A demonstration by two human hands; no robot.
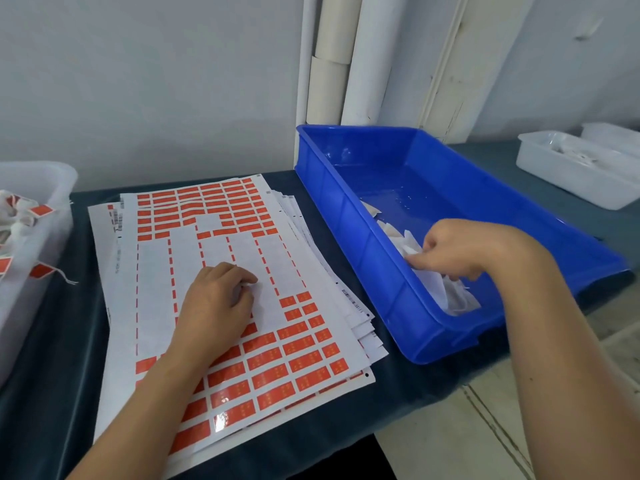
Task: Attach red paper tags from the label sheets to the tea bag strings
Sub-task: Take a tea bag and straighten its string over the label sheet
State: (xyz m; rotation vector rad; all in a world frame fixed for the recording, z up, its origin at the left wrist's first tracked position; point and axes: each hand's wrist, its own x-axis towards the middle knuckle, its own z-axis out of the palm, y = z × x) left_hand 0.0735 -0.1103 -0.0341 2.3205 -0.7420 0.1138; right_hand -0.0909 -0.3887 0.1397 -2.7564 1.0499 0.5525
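- Left hand [214, 303], fingers loosely curled, rests on the half-stripped label sheet [242, 368], holding nothing.
- Right hand [453, 251] pinches a tea bag [410, 249] in the blue bin [349, 216].
- Tagged bags [20, 216] fill the frame-left tub; few remain.

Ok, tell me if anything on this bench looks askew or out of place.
The stack of label sheets is fanned out unevenly, lower sheets poking past the top one on the right. One tagged string hangs over the white bin onto the cloth. Nothing looks spilled or damaged.

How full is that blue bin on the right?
Nearly empty. The blue bin shows mostly bare floor; only a few white tea bags lie along its near side, where the right hand is reaching among them.
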